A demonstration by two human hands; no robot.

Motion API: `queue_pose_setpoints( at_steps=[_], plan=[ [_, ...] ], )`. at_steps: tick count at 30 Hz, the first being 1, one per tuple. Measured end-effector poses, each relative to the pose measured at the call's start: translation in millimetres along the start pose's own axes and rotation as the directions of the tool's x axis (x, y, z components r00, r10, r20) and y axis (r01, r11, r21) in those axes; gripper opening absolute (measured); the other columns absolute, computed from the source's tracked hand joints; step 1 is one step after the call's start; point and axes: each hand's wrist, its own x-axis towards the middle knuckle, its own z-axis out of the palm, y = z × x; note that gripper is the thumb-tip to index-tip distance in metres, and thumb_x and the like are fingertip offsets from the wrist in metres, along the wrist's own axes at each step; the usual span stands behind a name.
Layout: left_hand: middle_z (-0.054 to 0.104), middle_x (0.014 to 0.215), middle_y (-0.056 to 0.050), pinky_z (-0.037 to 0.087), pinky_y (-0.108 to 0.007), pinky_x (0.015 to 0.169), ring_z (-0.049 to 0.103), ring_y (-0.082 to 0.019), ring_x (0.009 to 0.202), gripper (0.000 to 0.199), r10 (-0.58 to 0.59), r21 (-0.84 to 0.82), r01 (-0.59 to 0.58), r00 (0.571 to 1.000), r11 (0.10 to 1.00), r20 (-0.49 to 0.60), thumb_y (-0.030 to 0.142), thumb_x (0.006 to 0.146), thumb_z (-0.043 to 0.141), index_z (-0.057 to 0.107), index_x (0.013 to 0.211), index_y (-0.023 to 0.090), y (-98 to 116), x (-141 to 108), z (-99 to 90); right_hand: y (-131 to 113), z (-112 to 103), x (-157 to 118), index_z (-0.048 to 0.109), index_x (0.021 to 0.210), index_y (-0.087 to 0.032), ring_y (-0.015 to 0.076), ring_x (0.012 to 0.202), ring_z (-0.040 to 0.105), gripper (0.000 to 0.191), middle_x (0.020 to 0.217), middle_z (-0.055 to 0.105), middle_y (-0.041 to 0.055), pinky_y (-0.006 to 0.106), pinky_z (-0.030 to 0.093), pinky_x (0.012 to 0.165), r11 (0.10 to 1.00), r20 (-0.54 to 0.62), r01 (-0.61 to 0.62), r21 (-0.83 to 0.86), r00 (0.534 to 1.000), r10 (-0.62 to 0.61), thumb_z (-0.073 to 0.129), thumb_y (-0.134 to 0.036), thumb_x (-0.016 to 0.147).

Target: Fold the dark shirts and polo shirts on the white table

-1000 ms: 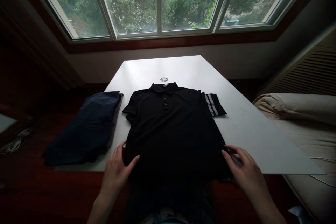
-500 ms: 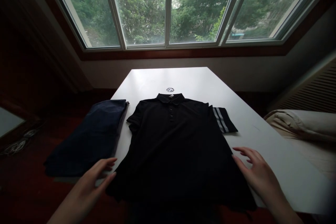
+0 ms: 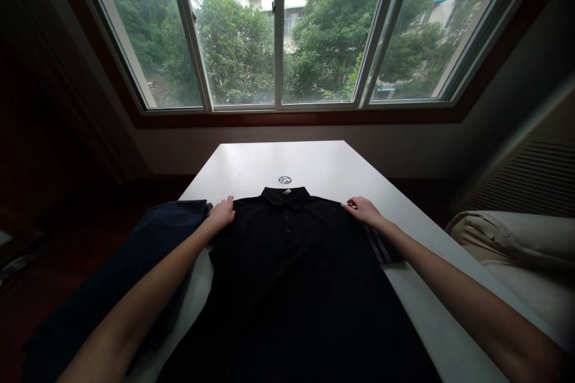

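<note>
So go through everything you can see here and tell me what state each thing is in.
Shirt: spread front up on the table.
Collar: turned down.
Buttons: too dark to tell whether fastened.
Striped sleeve: out to the side, partly hidden.
Left hand: at one shoulder of the shirt, grip unclear.
Right hand: fingers curled at the other shoulder, grip unclear.
Blue clothing: folded.
Beige cloth: rolled.

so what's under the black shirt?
The white table, which shows beside the black shirt and beyond its collar. What lies directly beneath is covered, so anything else there can't be seen.
</note>
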Motion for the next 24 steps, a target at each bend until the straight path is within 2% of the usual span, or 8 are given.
queue_pose_setpoints(
  at_steps=[3,7,12,15,19,22,24],
  plan=[
    [0.064,0.118,-0.017,0.048,-0.033,0.086,0.065,-0.025,0.105,0.049,0.044,-0.014,-0.044,0.999,0.999,-0.014,0.017,0.085,0.050,0.036,0.133,0.018,-6.7,1.2,8.5,10.1,7.5,-1.2,0.063,0.092,-0.016,0.0207,0.085,0.061,0.022,0.090,0.068,0.0099,0.030,0.042,0.076,0.988,0.119,0.115,-0.105,0.988,-0.102,0.050,-0.034,0.090],
    [0.064,0.117,-0.010,0.048,-0.032,0.081,0.066,-0.023,0.100,0.041,0.108,-0.064,-0.109,0.994,0.992,-0.025,0.017,0.087,0.046,0.040,0.127,0.025,-22.7,11.8,9.4,19.4,8.1,-3.9,0.057,0.097,-0.018,0.0204,0.076,0.060,0.022,0.086,0.067,0.0091,0.029,0.037,0.066,0.969,0.109,0.158,-0.192,0.984,-0.139,0.038,-0.029,0.095],
    [0.064,0.109,-0.006,0.046,-0.031,0.079,0.065,-0.023,0.093,0.028,0.178,-0.095,-0.177,0.984,0.980,0.000,0.023,0.089,0.044,0.049,0.116,0.025,-37.0,43.5,4.0,40.8,2.2,8.7,0.052,0.105,-0.021,0.0212,0.067,0.060,0.022,0.091,0.068,0.0093,0.028,0.027,0.054,0.925,0.160,0.203,-0.321,0.974,-0.158,0.034,-0.029,0.096],
    [0.062,0.109,-0.006,0.046,-0.029,0.075,0.065,-0.022,0.085,0.027,0.259,0.015,-0.259,0.966,0.966,0.015,0.019,0.090,0.038,0.051,0.114,0.025,-31.4,65.6,6.4,62.1,-1.8,25.2,0.051,0.109,-0.020,0.0221,0.068,0.062,0.023,0.096,0.069,0.0119,0.029,0.027,0.055,0.896,0.189,0.198,-0.397,0.973,-0.131,0.033,-0.027,0.097],
    [0.056,0.117,-0.010,0.046,-0.030,0.068,0.065,-0.019,0.076,0.039,0.411,0.238,-0.400,0.911,0.885,0.000,0.006,0.087,0.035,0.051,0.117,0.025,-14.7,94.3,19.8,86.0,-5.1,53.9,0.052,0.111,-0.021,0.0236,0.070,0.063,0.022,0.100,0.068,0.0145,0.030,0.028,0.056,0.878,0.202,0.174,-0.446,0.975,-0.090,0.035,-0.025,0.097],
    [0.055,0.116,-0.011,0.047,-0.030,0.065,0.066,-0.019,0.073,0.043,0.444,0.287,-0.427,0.896,0.858,0.008,0.002,0.086,0.035,0.052,0.120,0.023,-9.5,113.1,29.7,93.3,-3.8,75.4,0.053,0.111,-0.021,0.0234,0.071,0.063,0.021,0.102,0.067,0.0153,0.030,0.031,0.057,0.880,0.207,0.176,-0.442,0.974,-0.091,0.039,-0.023,0.096],
    [0.056,0.115,-0.012,0.048,-0.031,0.066,0.066,-0.019,0.073,0.042,0.452,0.284,-0.437,0.892,0.853,0.014,0.003,0.089,0.034,0.052,0.121,0.022,-13.3,123.3,33.4,94.7,-0.5,87.0,0.054,0.110,-0.022,0.0231,0.073,0.063,0.020,0.103,0.067,0.0148,0.030,0.033,0.059,0.885,0.217,0.191,-0.425,0.971,-0.105,0.040,-0.021,0.095]
  ],
)
